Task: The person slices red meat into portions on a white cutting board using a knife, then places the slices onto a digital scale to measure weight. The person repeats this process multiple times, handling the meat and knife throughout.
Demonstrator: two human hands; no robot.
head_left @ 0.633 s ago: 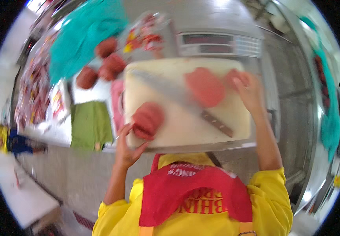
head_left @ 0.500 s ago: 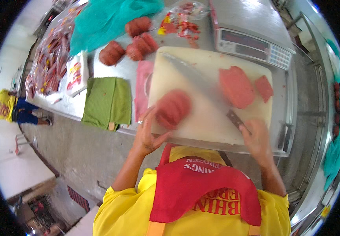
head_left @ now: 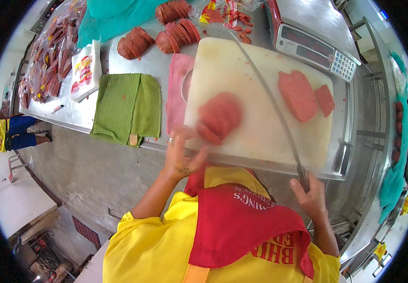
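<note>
At the board's (head_left: 256, 146) near edge, right hand (head_left: 311, 195) clasps knife (head_left: 281, 112); spread-fingered left hand (head_left: 181, 154) flanks sliced meat (head_left: 219, 115) near a lettered apron (head_left: 244, 221).

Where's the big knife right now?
In the head view, the knife is right of centre, held by the right hand and slanting up and left over the white cutting board.

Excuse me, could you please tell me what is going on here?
A person at a metal table holds a long knife in the right hand, slanted across the white cutting board. The left hand is beside a sliced chunk of meat; blur hides whether they touch. A large flat piece and a smaller piece lie toward the board's right side. Three sliced chunks sit off the board, beyond its far left.
</note>
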